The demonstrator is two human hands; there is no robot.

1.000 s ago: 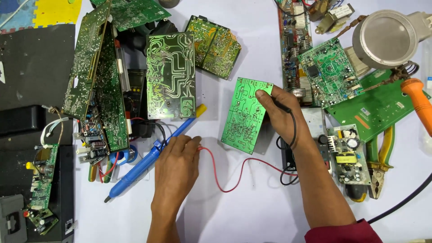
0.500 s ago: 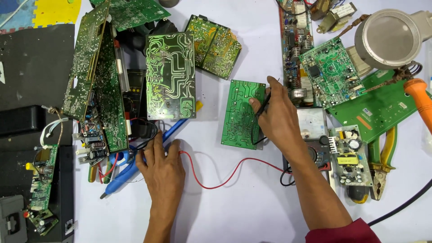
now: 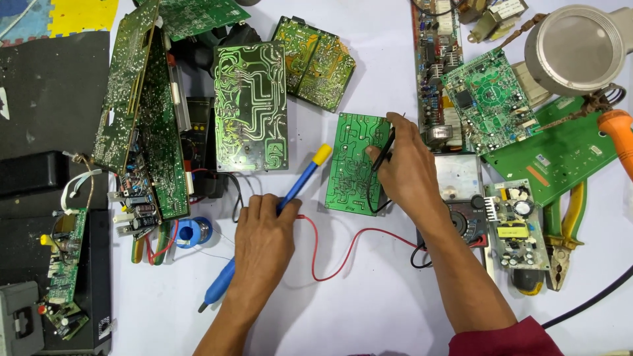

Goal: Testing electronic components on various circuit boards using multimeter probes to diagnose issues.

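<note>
Left hand point(image 3: 264, 240) closed around blue, yellow-tipped desoldering pump point(image 3: 277, 217); right hand point(image 3: 409, 171) pinches black probe point(image 3: 384, 150) against green rectangular circuit board point(image 3: 353, 161) on white worktop point(image 3: 369, 296).

The board point(image 3: 356, 161) is glossy green laminate with pale traces. The blue plastic pump point(image 3: 277, 221) looks smooth. The bench point(image 3: 369, 310) is matt white.

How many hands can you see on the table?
2. The left hand rests on the blue yellow-tipped tool; the right hand pinches a black probe against the green circuit board. None seem hidden.
</note>
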